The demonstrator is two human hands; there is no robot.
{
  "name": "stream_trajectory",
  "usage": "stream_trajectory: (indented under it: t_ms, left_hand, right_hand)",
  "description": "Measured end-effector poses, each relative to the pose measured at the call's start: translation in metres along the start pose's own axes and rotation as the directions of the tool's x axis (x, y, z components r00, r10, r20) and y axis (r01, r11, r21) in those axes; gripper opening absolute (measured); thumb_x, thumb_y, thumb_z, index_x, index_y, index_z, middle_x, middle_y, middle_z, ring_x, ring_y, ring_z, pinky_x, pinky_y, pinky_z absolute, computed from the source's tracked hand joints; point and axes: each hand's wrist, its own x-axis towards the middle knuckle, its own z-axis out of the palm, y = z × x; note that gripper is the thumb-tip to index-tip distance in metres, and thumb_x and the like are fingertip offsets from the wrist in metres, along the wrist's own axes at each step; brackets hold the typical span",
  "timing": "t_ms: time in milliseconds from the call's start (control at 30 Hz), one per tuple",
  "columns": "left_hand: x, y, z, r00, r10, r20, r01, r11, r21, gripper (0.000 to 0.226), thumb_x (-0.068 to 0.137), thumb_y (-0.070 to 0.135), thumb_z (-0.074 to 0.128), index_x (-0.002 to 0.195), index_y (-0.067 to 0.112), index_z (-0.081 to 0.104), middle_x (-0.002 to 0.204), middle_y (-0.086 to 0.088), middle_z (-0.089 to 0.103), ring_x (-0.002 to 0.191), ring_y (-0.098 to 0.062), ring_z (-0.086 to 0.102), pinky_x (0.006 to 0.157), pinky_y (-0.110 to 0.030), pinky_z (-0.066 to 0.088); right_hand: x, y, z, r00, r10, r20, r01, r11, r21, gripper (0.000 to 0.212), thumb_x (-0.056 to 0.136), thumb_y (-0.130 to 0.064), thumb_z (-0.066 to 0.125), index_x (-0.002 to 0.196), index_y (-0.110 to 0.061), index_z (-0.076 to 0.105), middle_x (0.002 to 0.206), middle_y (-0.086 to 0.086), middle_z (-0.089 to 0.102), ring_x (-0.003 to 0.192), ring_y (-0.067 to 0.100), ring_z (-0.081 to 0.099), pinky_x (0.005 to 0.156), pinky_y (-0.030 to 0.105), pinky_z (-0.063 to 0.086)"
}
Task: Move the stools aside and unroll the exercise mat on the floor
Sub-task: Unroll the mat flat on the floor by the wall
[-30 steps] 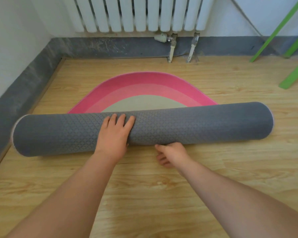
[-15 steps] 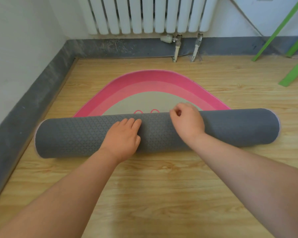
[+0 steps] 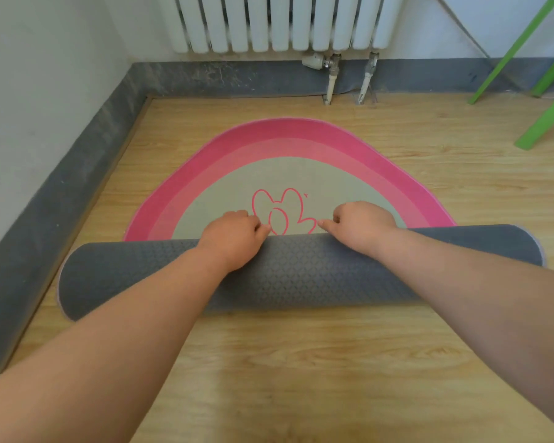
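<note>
The exercise mat lies partly unrolled on the wooden floor. Its flat part (image 3: 285, 145) is pink-banded with a beige middle and a pink outline drawing. The rolled part (image 3: 301, 276) is a grey textured cylinder lying across the view in front of me. My left hand (image 3: 234, 238) and my right hand (image 3: 362, 225) both reach over the top of the roll near its middle. Their fingers curl down over its far side, where the fingertips are hidden. No whole stool is in view.
Green legs (image 3: 541, 123) slant in at the far right edge. A white radiator (image 3: 279, 20) with two pipes (image 3: 331, 81) stands on the back wall. A wall with grey skirting (image 3: 45, 212) runs close along the left end of the roll. Bare wooden floor (image 3: 301, 378) lies under my arms.
The roll has come toward me and more flat mat shows, now with the pink drawing. Both hands have moved from the near side to the far top of the roll.
</note>
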Motion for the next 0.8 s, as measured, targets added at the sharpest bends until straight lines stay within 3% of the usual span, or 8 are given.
stream_trajectory:
  t_ms: [133,233,300,400,467,567,700,800]
  left_hand:
    - [-0.006,0.003,0.0,0.999,0.009,-0.048,-0.006,0.998,0.056,0.038,0.093,0.044,0.043,0.08,0.016,0.064,0.095,-0.012,0.068,0.09,-0.032,0.061,0.065,-0.032,0.039]
    - [-0.014,0.006,0.008,0.996,0.016,0.091,-0.017,1.0,0.011,0.028,0.087,0.049,0.052,0.078,0.022,0.058,0.101,-0.007,0.066,0.092,-0.028,0.06,0.073,-0.032,0.046]
    - [-0.018,0.01,0.016,0.933,0.002,0.359,0.005,1.0,-0.019,0.042,0.086,0.059,0.051,0.098,0.021,0.064,0.117,-0.006,0.064,0.104,-0.026,0.059,0.084,-0.031,0.045]
    - [-0.022,0.014,0.016,0.748,-0.035,0.663,0.078,0.996,-0.035,0.086,0.078,0.081,0.036,0.129,0.015,0.056,0.139,-0.007,0.051,0.126,-0.023,0.048,0.104,-0.034,0.034]
    - [-0.026,0.013,0.017,0.658,-0.01,0.753,0.07,0.996,-0.048,0.1,0.067,0.09,0.033,0.132,0.017,0.054,0.142,-0.004,0.049,0.127,-0.02,0.047,0.107,-0.035,0.032]
    - [-0.029,0.013,0.019,0.604,0.023,0.797,0.074,0.994,-0.084,0.104,0.055,0.094,0.041,0.128,0.022,0.058,0.136,0.002,0.053,0.113,-0.015,0.051,0.103,-0.033,0.035]
    - [-0.022,0.016,0.018,0.62,0.052,0.782,0.072,0.99,-0.124,0.1,0.049,0.092,0.05,0.125,0.027,0.059,0.132,0.006,0.056,0.116,-0.016,0.052,0.106,-0.037,0.036]
    - [-0.02,0.016,0.021,0.625,0.078,0.777,0.119,0.974,-0.193,0.105,0.039,0.093,0.051,0.121,0.028,0.061,0.126,0.008,0.058,0.114,-0.015,0.054,0.105,-0.036,0.037]
  right_hand:
    - [-0.004,-0.002,-0.001,1.0,-0.003,-0.019,0.003,1.0,0.003,0.039,0.093,-0.049,0.046,0.083,-0.016,0.064,0.099,0.009,0.067,0.095,0.03,0.061,0.068,0.029,0.04]
    - [-0.008,-0.006,-0.001,0.977,-0.05,0.209,0.028,0.994,0.109,0.037,0.089,-0.048,0.057,0.104,-0.015,0.066,0.111,0.006,0.066,0.104,0.028,0.059,0.081,0.03,0.045]
    - [-0.013,-0.008,0.001,0.9,-0.096,0.426,0.021,0.984,0.177,0.047,0.083,-0.052,0.064,0.114,-0.016,0.065,0.114,0.001,0.063,0.107,0.023,0.059,0.09,0.031,0.046]
    - [-0.021,-0.01,0.005,0.7,-0.145,0.7,-0.028,0.973,0.23,0.057,0.074,-0.058,0.071,0.12,-0.026,0.061,0.121,-0.005,0.06,0.112,0.015,0.057,0.099,0.038,0.047]
    - [-0.025,-0.012,0.008,0.597,-0.15,0.788,0.007,0.983,0.183,0.065,0.071,-0.06,0.072,0.125,-0.029,0.057,0.12,-0.008,0.059,0.11,0.011,0.056,0.102,0.038,0.045]
    - [-0.028,-0.016,0.014,0.534,-0.143,0.833,0.029,0.988,0.151,0.072,0.068,-0.058,0.076,0.129,-0.026,0.055,0.111,-0.011,0.061,0.098,0.007,0.061,0.1,0.039,0.048]
    - [-0.027,-0.014,0.017,0.515,-0.164,0.842,-0.045,0.975,0.218,0.064,0.073,-0.058,0.071,0.127,-0.027,0.057,0.115,-0.008,0.063,0.108,0.014,0.06,0.101,0.041,0.047]
    - [-0.022,-0.009,0.025,0.604,-0.139,0.785,-0.141,0.951,0.277,0.056,0.081,-0.065,0.058,0.118,-0.024,0.061,0.11,-0.004,0.066,0.105,0.015,0.062,0.099,0.04,0.048]
